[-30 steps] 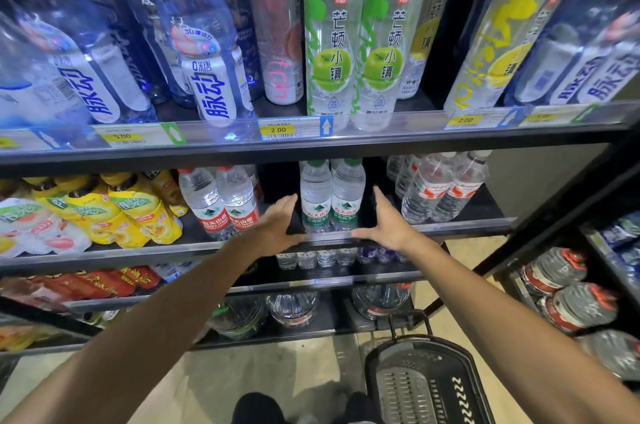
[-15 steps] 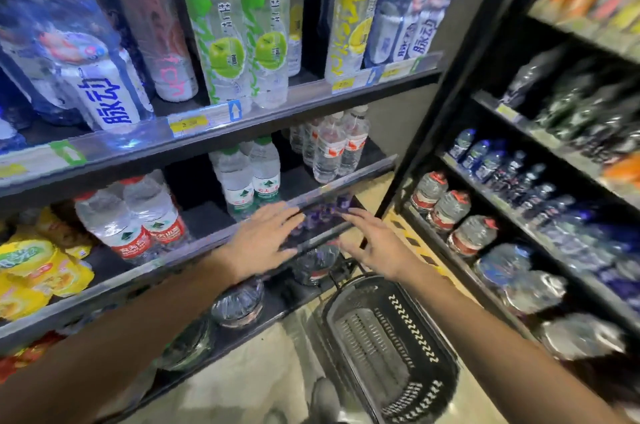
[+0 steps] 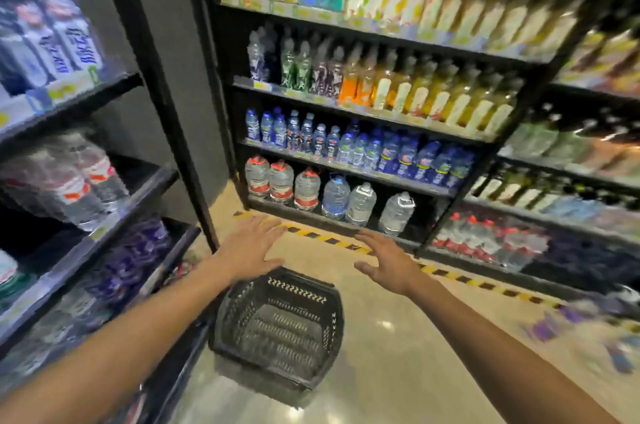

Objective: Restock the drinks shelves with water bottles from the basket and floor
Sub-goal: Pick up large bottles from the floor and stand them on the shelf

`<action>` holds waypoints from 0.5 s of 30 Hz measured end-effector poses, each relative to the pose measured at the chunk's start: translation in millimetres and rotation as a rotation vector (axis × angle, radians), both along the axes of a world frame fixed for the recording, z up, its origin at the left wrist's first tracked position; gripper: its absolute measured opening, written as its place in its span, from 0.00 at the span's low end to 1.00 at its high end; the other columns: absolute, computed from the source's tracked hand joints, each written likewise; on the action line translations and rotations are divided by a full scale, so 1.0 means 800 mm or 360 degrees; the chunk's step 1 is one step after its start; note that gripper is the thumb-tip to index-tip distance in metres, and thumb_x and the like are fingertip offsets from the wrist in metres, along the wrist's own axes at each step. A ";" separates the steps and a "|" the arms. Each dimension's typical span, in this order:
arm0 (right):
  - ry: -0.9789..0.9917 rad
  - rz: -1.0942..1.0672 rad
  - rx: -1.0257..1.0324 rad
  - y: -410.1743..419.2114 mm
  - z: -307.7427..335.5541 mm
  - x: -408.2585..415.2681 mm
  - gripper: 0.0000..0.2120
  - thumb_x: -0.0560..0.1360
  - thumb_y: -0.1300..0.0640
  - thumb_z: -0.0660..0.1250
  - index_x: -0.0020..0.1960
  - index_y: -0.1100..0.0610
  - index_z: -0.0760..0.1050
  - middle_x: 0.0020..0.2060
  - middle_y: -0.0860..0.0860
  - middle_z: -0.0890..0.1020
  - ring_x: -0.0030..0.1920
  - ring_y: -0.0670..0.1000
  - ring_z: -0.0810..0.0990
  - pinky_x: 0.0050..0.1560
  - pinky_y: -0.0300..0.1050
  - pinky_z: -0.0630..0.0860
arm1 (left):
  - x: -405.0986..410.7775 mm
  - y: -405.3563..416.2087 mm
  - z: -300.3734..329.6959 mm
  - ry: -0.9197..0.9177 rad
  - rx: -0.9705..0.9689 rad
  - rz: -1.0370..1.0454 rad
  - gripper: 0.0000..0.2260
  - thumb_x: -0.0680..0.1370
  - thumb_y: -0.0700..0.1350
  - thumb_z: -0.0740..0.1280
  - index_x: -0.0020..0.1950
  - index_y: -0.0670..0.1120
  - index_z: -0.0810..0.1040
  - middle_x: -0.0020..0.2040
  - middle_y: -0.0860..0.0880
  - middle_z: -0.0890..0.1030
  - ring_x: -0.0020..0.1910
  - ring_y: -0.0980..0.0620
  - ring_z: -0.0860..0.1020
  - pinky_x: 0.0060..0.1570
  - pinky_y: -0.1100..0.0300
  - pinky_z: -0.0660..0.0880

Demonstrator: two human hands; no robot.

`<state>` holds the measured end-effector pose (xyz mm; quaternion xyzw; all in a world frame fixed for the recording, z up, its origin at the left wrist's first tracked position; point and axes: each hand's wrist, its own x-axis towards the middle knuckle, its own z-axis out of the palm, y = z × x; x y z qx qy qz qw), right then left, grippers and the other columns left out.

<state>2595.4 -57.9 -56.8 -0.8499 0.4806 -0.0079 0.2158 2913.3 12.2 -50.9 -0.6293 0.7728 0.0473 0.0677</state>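
Sitting on the glossy floor nearest the person, the black perforated plastic basket (image 3: 277, 330) looked empty. Above its far rim the left hand (image 3: 250, 250) and right hand (image 3: 388, 262) hovered flat, fingers spread, holding nothing. Beyond stood large clear water jugs (image 3: 306, 189) on the black bottom shelf (image 3: 332, 219).

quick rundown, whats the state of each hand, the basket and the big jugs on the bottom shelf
left hand: open, fingers spread, holding nothing
right hand: open, holding nothing
basket: on the floor, empty
big jugs: upright in a row, capped
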 end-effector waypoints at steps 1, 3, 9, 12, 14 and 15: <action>0.0005 -0.0083 -0.0007 0.000 0.000 -0.041 0.31 0.81 0.43 0.66 0.80 0.51 0.62 0.79 0.49 0.64 0.79 0.52 0.62 0.77 0.49 0.61 | -0.035 -0.019 0.002 -0.0008 0.0033 -0.0052 0.35 0.81 0.66 0.57 0.83 0.50 0.54 0.83 0.48 0.58 0.82 0.45 0.54 0.80 0.48 0.52; -0.0001 -0.0253 -0.0015 0.002 0.001 -0.123 0.32 0.80 0.41 0.65 0.80 0.50 0.62 0.80 0.49 0.63 0.79 0.51 0.61 0.78 0.50 0.60 | -0.108 -0.053 0.004 -0.0028 0.0069 -0.0157 0.35 0.81 0.67 0.56 0.83 0.50 0.54 0.83 0.48 0.57 0.82 0.45 0.53 0.80 0.49 0.50; 0.0058 -0.0665 -0.0060 0.023 -0.006 -0.339 0.34 0.79 0.34 0.62 0.79 0.51 0.65 0.79 0.50 0.65 0.79 0.52 0.62 0.78 0.48 0.58 | -0.310 -0.124 -0.013 0.0021 0.0153 -0.0424 0.36 0.80 0.70 0.53 0.83 0.52 0.54 0.83 0.51 0.55 0.82 0.46 0.50 0.81 0.47 0.47; 0.0056 -0.0842 -0.0027 0.040 -0.014 -0.421 0.35 0.79 0.32 0.59 0.79 0.51 0.65 0.79 0.52 0.65 0.79 0.53 0.62 0.78 0.50 0.58 | -0.401 -0.147 -0.020 0.0034 0.0202 -0.0566 0.35 0.80 0.70 0.52 0.83 0.52 0.55 0.83 0.51 0.55 0.82 0.45 0.50 0.80 0.46 0.47; 0.0050 -0.0963 0.0028 0.050 -0.020 -0.466 0.36 0.78 0.30 0.58 0.79 0.50 0.63 0.80 0.52 0.64 0.79 0.54 0.61 0.78 0.51 0.58 | -0.458 -0.162 -0.021 -0.0005 0.0234 -0.0676 0.35 0.81 0.70 0.51 0.83 0.52 0.55 0.84 0.51 0.54 0.82 0.46 0.50 0.80 0.46 0.47; 0.0044 -0.1020 0.0062 0.053 -0.021 -0.486 0.37 0.78 0.29 0.57 0.80 0.50 0.63 0.80 0.52 0.63 0.80 0.54 0.60 0.79 0.52 0.58 | -0.484 -0.169 -0.021 -0.0021 0.0246 -0.0735 0.35 0.81 0.70 0.51 0.83 0.52 0.55 0.84 0.51 0.54 0.82 0.46 0.50 0.80 0.46 0.47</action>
